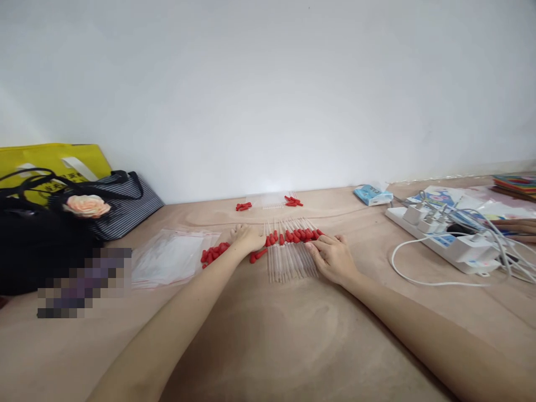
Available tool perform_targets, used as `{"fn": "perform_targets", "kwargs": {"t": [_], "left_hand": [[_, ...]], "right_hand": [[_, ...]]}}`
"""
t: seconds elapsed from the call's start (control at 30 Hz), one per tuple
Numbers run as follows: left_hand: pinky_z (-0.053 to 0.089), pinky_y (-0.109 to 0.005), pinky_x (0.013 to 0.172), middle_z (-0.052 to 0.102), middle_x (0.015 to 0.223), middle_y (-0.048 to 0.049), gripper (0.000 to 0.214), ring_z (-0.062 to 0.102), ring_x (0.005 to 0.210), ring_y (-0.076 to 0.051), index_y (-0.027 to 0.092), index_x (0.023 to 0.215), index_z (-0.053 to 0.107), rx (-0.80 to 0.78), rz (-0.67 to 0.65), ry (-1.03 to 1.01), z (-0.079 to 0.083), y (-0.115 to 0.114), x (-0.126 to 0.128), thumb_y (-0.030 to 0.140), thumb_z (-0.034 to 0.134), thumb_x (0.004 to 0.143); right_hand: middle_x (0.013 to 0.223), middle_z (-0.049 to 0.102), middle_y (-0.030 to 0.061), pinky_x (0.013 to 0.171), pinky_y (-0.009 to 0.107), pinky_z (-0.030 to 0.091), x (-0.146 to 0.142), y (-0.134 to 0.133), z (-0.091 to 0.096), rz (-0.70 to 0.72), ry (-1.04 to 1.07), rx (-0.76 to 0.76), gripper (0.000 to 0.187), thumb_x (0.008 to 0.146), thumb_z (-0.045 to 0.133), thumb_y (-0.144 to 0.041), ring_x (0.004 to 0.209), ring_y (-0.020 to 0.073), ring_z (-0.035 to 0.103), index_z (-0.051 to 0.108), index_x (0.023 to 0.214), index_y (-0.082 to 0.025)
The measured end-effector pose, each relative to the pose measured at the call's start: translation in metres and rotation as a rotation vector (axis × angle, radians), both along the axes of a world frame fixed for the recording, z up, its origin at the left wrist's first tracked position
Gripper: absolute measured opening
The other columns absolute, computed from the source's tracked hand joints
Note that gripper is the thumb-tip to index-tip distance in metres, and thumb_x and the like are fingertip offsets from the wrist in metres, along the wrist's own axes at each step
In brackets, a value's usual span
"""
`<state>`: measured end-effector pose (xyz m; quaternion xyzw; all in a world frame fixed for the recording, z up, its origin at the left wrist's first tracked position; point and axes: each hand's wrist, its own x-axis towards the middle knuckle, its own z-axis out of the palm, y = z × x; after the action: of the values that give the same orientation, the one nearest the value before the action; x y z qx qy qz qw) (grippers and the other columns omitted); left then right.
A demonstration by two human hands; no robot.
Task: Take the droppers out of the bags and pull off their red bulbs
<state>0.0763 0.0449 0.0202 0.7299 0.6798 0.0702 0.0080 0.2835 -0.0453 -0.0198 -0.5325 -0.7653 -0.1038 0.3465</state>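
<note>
A row of red rubber bulbs (pixel 297 235) lies side by side across a fan of thin clear tubes (pixel 291 265), apparently droppers. At the left end of this row is my left hand (pixel 247 238), its fingers spread forward and its thumb beside the nearest bulb. My right hand (pixel 335 258) rests at the right end, fingertips against the last bulbs and over the tubes. Neither hand visibly holds anything. Just below my left hand are a couple of loose red bulbs (pixel 258 255). More red bulbs (pixel 214 254) are heaped left of my left wrist, partly hidden by the forearm.
Clear plastic bags (pixel 170 258) are stacked at left, near a striped bag (pixel 129 204) and a yellow bag (pixel 90 159). Behind lie more clear tubes (pixel 273 201) with red bulbs. A tissue pack (pixel 372 195) and a cabled power strip (pixel 444 240) are at right; another person's hand (pixel 517 228) shows there.
</note>
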Motion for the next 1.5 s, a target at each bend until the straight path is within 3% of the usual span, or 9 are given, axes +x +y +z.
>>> {"fn": "perform_targets", "kwargs": {"t": [0.17,0.3,0.4,0.47,0.6,0.8,1.1,1.27,1.5], "left_hand": [[0.042,-0.033,0.066,0.064,0.063,-0.0100,0.023,0.061,0.076,-0.026,0.017,0.059,0.062,-0.069,0.007,-0.023,0.005,0.001,0.001,0.035,0.052,0.070],[0.041,-0.030,0.060,0.064,0.071,-0.0108,0.024,0.061,0.070,-0.023,0.015,0.074,0.059,-0.005,-0.010,-0.034,0.016,-0.014,-0.012,0.029,0.041,0.081],[0.041,-0.029,0.062,0.062,0.080,-0.0088,0.022,0.059,0.072,-0.020,0.015,0.090,0.053,0.081,-0.055,-0.055,0.015,-0.036,-0.029,0.025,0.034,0.086],[0.042,-0.028,0.064,0.060,0.080,-0.0051,0.015,0.057,0.073,-0.018,0.017,0.088,0.050,0.207,-0.186,-0.111,0.006,-0.054,-0.042,0.024,0.036,0.086],[0.043,-0.023,0.062,0.056,0.074,-0.0011,0.015,0.055,0.067,-0.013,0.018,0.076,0.048,0.426,-0.558,-0.237,-0.019,-0.085,-0.062,0.027,0.040,0.085],[0.045,-0.020,0.059,0.055,0.070,-0.0003,0.015,0.055,0.064,-0.010,0.018,0.075,0.049,0.553,-0.690,-0.266,-0.033,-0.095,-0.062,0.025,0.041,0.086],[0.047,-0.019,0.059,0.059,0.073,-0.0017,0.012,0.057,0.063,-0.010,0.017,0.078,0.053,0.638,-0.764,-0.284,-0.032,-0.096,-0.058,0.024,0.046,0.085],[0.049,-0.030,0.079,0.063,0.096,-0.0079,0.024,0.059,0.092,-0.018,0.017,0.103,0.056,0.537,-0.781,-0.261,-0.032,-0.092,-0.057,0.029,0.048,0.084],[0.041,-0.042,0.092,0.068,0.093,-0.0044,0.021,0.056,0.103,-0.020,0.021,0.088,0.064,0.492,-0.855,-0.241,-0.036,-0.088,-0.059,0.028,0.045,0.086]], "right_hand": [[0.062,0.059,0.0007,0.069,0.030,0.023,-0.001,0.002,-0.002,0.000,0.006,-0.035,0.037,0.090,0.034,-0.031,0.066,0.0121,0.051,0.062,0.069,-0.019],[0.061,0.057,0.0000,0.070,0.031,0.025,-0.002,0.002,-0.004,0.006,0.020,-0.038,0.037,0.089,0.035,-0.031,0.065,0.0121,0.051,0.061,0.066,-0.020],[0.069,0.060,0.0014,0.073,0.032,0.028,-0.003,0.002,-0.005,0.021,0.076,0.010,0.030,0.088,0.037,-0.032,0.071,0.0139,0.054,0.063,0.078,-0.021],[0.085,0.061,0.0053,0.077,0.033,0.032,-0.006,0.001,-0.006,0.035,0.122,0.079,0.027,0.087,0.039,-0.034,0.082,0.0167,0.054,0.060,0.097,-0.020],[0.111,0.052,0.0128,0.085,0.037,0.035,-0.015,-0.003,-0.005,0.127,0.087,0.163,0.046,0.083,0.045,-0.040,0.103,0.0222,0.047,0.044,0.122,-0.016],[0.117,0.052,0.0096,0.096,0.046,0.026,-0.037,-0.013,0.000,0.279,-0.120,0.154,0.039,0.082,0.048,-0.041,0.108,0.0224,0.046,0.051,0.116,-0.023],[0.093,0.066,0.0005,0.102,0.046,0.017,-0.055,-0.005,0.001,0.397,-0.158,0.237,0.017,0.085,0.047,-0.030,0.100,0.0169,0.052,0.062,0.091,-0.024],[0.088,0.068,-0.0016,0.105,0.046,0.014,-0.058,-0.004,-0.004,0.425,-0.113,0.340,0.015,0.085,0.047,-0.024,0.096,0.0151,0.056,0.062,0.084,-0.021],[0.064,0.067,-0.0029,0.105,0.045,0.019,-0.058,-0.007,-0.004,0.468,-0.158,0.443,0.016,0.085,0.046,-0.020,0.091,0.0135,0.060,0.062,0.083,-0.022]]}}
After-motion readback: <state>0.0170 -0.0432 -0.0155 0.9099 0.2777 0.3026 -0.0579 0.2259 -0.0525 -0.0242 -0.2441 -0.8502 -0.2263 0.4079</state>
